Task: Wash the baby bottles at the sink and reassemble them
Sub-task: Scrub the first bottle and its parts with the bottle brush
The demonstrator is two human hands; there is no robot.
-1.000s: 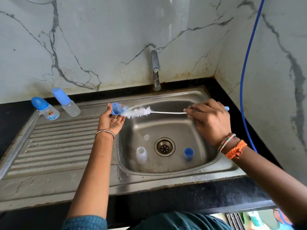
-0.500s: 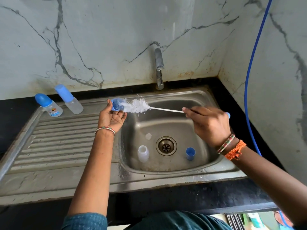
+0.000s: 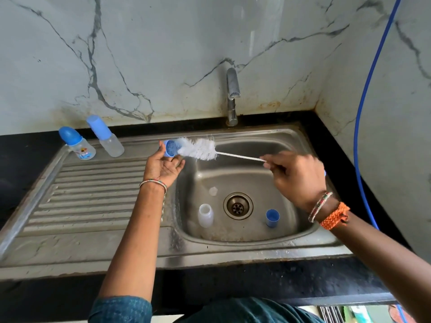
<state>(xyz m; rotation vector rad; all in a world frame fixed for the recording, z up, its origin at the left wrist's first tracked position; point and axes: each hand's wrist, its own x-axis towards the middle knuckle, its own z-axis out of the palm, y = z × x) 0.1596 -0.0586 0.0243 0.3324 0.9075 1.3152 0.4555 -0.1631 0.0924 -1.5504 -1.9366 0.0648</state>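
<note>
A: Two capped bottles (image 3: 77, 144) stand at ten o'clock on the drainboard (image 3: 88, 197). The left hand (image 3: 163, 167) pinches a small blue cap (image 3: 169, 148) at its fingertips, palm otherwise loose.

B: A pinch that light could let the brush (image 3: 199, 149) knock the cap into the basin (image 3: 291, 145).

A: The open bottle (image 3: 205, 215) and blue cup (image 3: 272, 217) sit at six o'clock by the drain (image 3: 238, 205).

B: The right hand (image 3: 296, 177), at three o'clock, grips the wire handle far back, so the head may wobble.

Home kitchen (steel sink (image 3: 70, 241), tap (image 3: 233, 89))
</note>
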